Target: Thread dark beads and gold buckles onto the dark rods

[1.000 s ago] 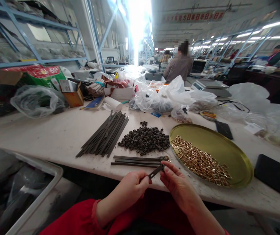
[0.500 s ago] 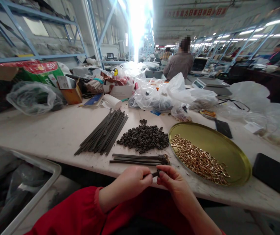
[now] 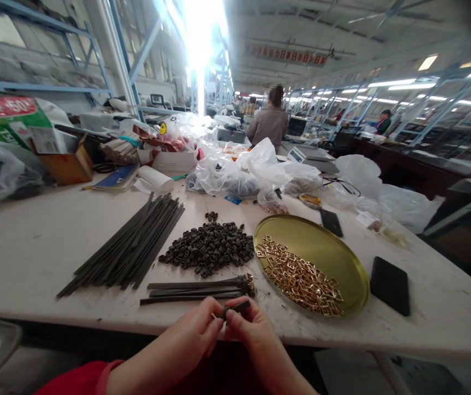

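Observation:
My left hand (image 3: 194,336) and my right hand (image 3: 248,330) meet at the table's near edge, both pinched on one dark flat strip (image 3: 235,309). Just beyond them lie a few finished dark strips (image 3: 194,289) with small fittings at their right ends. Further back are a bundle of long dark strips (image 3: 130,245) and a heap of small dark loops (image 3: 209,250). To the right, a round gold tray (image 3: 334,258) holds several small gold buckles (image 3: 299,277).
A black rectangular pad (image 3: 390,284) lies right of the tray, another black pad (image 3: 331,222) behind it. Plastic bags (image 3: 244,170), boxes and a notebook crowd the table's back. A person in a grey top (image 3: 268,123) sits beyond, facing away.
The view has swung to the right and tilted, so everything on the table sits further left. My hands have drawn closer together on the strip, and less of it shows between them.

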The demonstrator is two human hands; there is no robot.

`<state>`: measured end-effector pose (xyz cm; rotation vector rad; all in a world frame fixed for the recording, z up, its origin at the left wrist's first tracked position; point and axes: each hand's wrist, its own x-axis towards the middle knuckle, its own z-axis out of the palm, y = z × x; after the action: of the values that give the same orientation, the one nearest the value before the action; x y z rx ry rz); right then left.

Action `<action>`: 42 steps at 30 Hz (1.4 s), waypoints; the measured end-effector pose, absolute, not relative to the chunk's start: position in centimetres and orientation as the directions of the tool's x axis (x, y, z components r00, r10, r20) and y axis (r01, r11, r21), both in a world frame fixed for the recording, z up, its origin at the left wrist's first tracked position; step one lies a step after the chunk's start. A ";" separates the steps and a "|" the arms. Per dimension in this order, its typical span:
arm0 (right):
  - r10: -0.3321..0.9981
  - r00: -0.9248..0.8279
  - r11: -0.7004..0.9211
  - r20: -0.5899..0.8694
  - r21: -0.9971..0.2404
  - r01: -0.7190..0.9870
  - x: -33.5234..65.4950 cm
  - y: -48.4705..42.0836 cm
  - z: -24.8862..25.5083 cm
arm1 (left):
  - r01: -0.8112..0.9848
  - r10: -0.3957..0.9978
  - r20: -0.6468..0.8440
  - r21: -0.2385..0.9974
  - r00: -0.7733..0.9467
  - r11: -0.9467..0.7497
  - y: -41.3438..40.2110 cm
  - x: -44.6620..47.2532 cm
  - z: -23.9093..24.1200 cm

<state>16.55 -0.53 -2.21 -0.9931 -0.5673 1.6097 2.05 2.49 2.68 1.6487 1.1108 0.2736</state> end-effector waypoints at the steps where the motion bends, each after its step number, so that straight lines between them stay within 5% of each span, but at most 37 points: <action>1: 0.951 -0.041 -0.279 -0.306 -0.796 -0.536 16.3 -0.3 -2.5 | 0.514 0.765 -0.373 0.856 0.526 0.064 2.5 2.2 2.3; 10: 0.926 -0.126 -0.353 -0.355 -0.700 -0.621 17.5 1.1 -2.8 | 0.480 0.737 -0.379 0.873 0.559 0.085 5.1 4.2 2.8; 18: 0.961 -0.015 -0.250 -0.276 -0.844 -0.474 18.3 0.7 -2.4 | 0.445 0.679 -0.361 0.894 0.639 0.057 5.8 3.9 3.1; 27: 0.928 -0.143 -0.359 -0.343 -0.726 -0.586 18.8 -0.9 -2.0 | 0.407 0.620 -0.364 0.910 0.695 0.079 4.8 3.6 2.7; 42: 0.831 -0.353 -0.543 -0.430 -0.767 -0.342 19.0 -3.3 -0.8 | 0.542 0.446 -0.436 0.829 0.782 -0.140 2.0 2.0 7.0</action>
<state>18.98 -3.30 -0.80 -1.0788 -0.7381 1.9650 2.03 1.98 6.99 1.7703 0.7695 -0.0990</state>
